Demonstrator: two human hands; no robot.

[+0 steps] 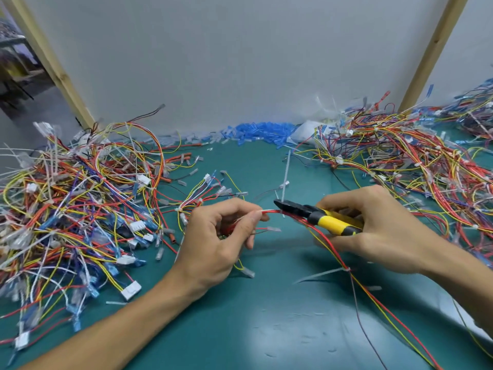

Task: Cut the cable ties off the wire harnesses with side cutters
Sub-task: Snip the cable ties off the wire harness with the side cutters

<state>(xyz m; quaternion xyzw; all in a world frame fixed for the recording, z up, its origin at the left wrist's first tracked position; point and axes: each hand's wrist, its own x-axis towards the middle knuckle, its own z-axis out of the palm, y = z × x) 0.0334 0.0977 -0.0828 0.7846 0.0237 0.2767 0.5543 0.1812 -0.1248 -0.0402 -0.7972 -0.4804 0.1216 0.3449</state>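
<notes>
no legible text, cutters perhaps unmarked

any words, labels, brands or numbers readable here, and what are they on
None can be read.
cutters: no brand or number shows on the yellow grips.
connectors: any marks are too small to tell.
wires: no print visible.
wall: blank.

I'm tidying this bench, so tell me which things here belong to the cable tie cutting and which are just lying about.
In use: side cutters in the right hand; red and yellow harness pinched by the left hand; white cable tie at the cutter tips.
Lying about: wire heap on the left; wire heap on the right; blue sleeves by the wall.
</notes>
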